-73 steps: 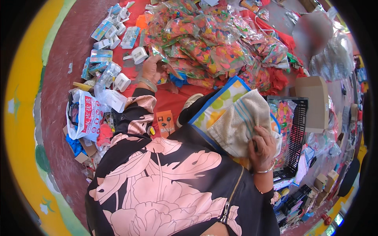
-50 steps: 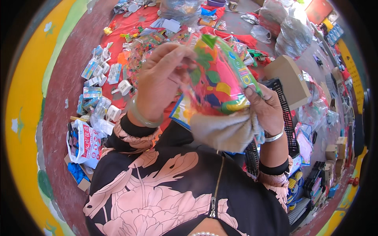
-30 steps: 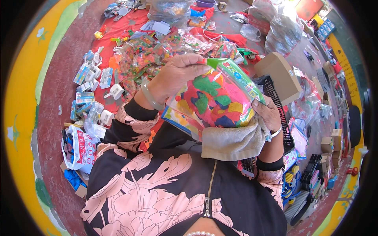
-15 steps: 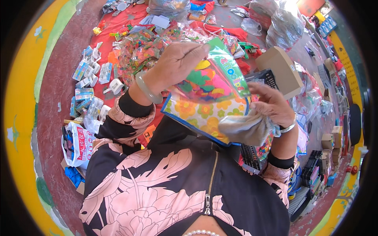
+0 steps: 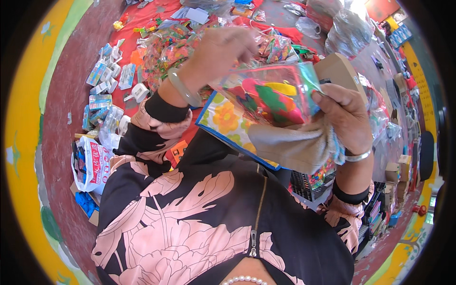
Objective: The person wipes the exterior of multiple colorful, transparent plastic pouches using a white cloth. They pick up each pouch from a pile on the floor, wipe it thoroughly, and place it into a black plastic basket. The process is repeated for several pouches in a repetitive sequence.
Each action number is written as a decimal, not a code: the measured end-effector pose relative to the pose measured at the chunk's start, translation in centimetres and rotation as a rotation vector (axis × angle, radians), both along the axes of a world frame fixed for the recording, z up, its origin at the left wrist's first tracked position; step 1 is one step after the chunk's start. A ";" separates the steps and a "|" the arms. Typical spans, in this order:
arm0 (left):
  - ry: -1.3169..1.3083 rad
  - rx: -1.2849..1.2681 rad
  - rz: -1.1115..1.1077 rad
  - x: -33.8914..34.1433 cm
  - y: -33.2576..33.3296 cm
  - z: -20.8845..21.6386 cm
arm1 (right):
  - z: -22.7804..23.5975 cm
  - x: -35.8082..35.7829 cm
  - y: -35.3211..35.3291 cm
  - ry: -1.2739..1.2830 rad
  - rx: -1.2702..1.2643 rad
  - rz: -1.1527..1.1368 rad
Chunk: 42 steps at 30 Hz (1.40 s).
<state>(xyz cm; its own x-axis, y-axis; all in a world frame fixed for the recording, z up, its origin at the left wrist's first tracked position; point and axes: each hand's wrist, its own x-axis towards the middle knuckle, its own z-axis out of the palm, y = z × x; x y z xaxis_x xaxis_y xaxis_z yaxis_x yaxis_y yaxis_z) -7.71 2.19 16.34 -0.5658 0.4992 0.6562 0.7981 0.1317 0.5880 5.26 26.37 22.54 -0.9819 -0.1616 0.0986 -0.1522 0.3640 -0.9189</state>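
Note:
My right hand (image 5: 346,114) pinches the green header end of a clear packet of balloons (image 5: 273,97), with pink, green and yellow pieces inside. The same hand also holds a grey-beige cloth (image 5: 297,145), which hangs below the packet. My left hand (image 5: 221,52) is raised above the packet's left end, its bent fingers smeared by motion; whether they hold anything cannot be made out. Under the packet and cloth, a flower-patterned bag with a blue edge (image 5: 223,116) lies across my lap.
A heap of clear packets with colourful pieces (image 5: 166,57) lies ahead on red cloth. White plastic items (image 5: 137,92) and a white carrier bag (image 5: 90,164) are at left. An open cardboard box (image 5: 335,71) stands at right, and a black crate (image 5: 308,185) sits beside my right forearm.
My left hand has come away from the packet and up. My right hand now has the packet by its header, and the packet has turned and moved right with the cloth.

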 end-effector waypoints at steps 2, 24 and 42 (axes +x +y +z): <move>-0.550 0.194 0.021 -0.7 -1.7 -0.6 | 0.1 0.7 1.0 0.058 -0.141 -0.018; -0.821 0.377 -0.193 5.8 0.8 -7.5 | -1.0 1.6 3.7 0.113 -0.260 -0.369; -0.263 0.247 -0.026 4.3 3.3 -7.3 | -1.3 2.6 2.9 0.066 -0.339 -0.390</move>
